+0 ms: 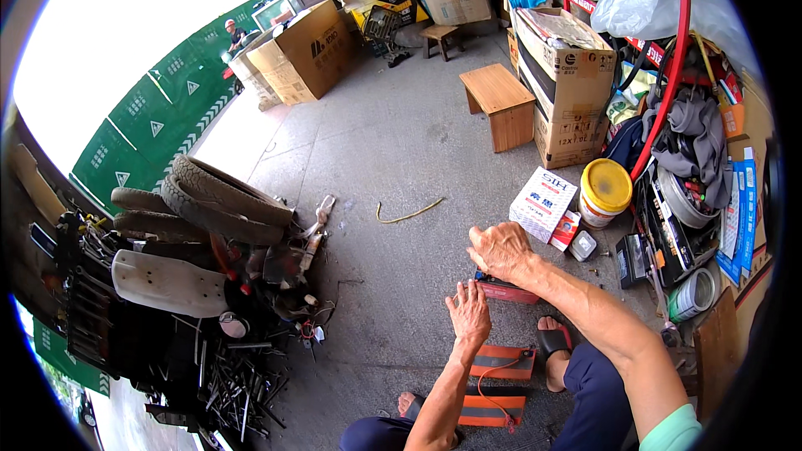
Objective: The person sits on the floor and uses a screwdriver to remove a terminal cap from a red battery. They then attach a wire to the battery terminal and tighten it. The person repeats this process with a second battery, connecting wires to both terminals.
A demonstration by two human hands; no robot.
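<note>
My right hand is closed in a fist-like grip above a low red block-shaped thing on the floor. Whatever its fingers hold, if anything, is hidden. Close by, my left hand has its fingers stretched out, by the left end of the red thing. A small blue part shows between the two hands, too covered to name. Nearer my feet lie two orange panels with grey stripes, a thin red cord running across them.
A white printed box and a yellow-lidded bucket stand to the right. Farther off are a small wooden stool and tall cartons. Tyres and a heap of tools fill the left. A bent cord lies ahead.
</note>
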